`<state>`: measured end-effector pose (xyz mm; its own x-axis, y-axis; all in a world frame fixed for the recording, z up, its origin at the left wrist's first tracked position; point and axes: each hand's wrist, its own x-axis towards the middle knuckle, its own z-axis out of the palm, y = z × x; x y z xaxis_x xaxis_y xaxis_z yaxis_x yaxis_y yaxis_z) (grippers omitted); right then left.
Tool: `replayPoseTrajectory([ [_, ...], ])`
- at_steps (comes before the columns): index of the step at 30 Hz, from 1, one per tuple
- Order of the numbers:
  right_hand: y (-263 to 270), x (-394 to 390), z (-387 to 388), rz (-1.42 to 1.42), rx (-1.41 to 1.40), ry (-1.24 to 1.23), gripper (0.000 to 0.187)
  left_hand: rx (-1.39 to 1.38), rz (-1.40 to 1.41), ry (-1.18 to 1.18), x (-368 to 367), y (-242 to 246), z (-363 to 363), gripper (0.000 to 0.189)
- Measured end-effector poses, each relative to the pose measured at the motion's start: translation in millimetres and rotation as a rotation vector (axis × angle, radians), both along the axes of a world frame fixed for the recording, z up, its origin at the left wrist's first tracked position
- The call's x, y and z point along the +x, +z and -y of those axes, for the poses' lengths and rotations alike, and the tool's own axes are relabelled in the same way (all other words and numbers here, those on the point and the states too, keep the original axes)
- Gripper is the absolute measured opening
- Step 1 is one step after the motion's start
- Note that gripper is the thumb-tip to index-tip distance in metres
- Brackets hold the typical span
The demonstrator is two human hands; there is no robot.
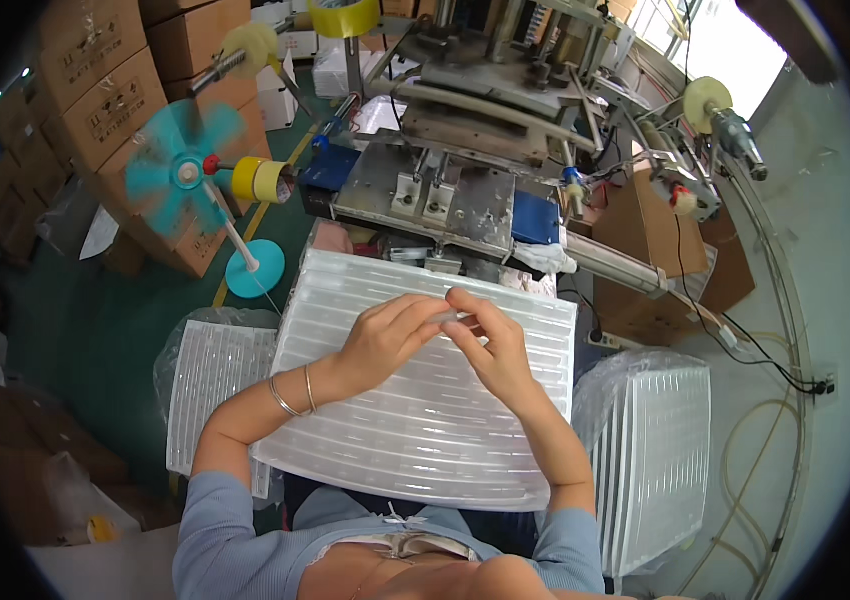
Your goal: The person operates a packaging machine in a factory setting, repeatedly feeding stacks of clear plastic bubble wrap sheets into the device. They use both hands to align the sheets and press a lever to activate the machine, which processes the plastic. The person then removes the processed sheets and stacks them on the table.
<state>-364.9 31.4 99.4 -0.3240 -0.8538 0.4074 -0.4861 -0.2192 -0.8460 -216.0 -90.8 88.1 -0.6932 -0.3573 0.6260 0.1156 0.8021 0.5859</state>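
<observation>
In front of me lies a wide white plastic tray with long parallel ridged channels; its front edge rests over my lap. Above its far half, my left hand and my right hand meet at the fingertips. Between them is a small, pale translucent piece, pinched from both sides. Fingers cover part of it, so its exact kind cannot be made out.
Beyond the tray stands a metal press machine with blue pads. Stacked trays flank me, left and right. A turquoise fan spins beside cardboard boxes. Cables and hoses run along the right wall.
</observation>
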Motion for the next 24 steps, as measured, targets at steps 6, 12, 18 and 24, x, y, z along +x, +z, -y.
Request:
replayPoseTrajectory([
  [6, -2.0, -23.3, 8.7, 0.289, -0.086, -0.117, 0.021, -0.129, -0.065, 0.109, -19.8, 9.7, 18.7, 0.042],
  [12, 12.2, -89.9, 31.3, -0.225, -0.202, -0.559, 0.018, -0.548, -0.029, 0.42, -136.6, 32.4, 85.2, 0.035],
  [18, 34.5, -90.7, 90.1, -0.681, -0.252, -0.56, 0.026, -0.568, -0.158, 0.361, -128.5, 46.6, 82.5, 0.025],
  [24, 27.1, -103.6, 138.5, -0.872, -0.131, -0.659, 0.011, -0.395, -0.05, 0.464, -12.5, 14.9, 110.7, 0.033],
])
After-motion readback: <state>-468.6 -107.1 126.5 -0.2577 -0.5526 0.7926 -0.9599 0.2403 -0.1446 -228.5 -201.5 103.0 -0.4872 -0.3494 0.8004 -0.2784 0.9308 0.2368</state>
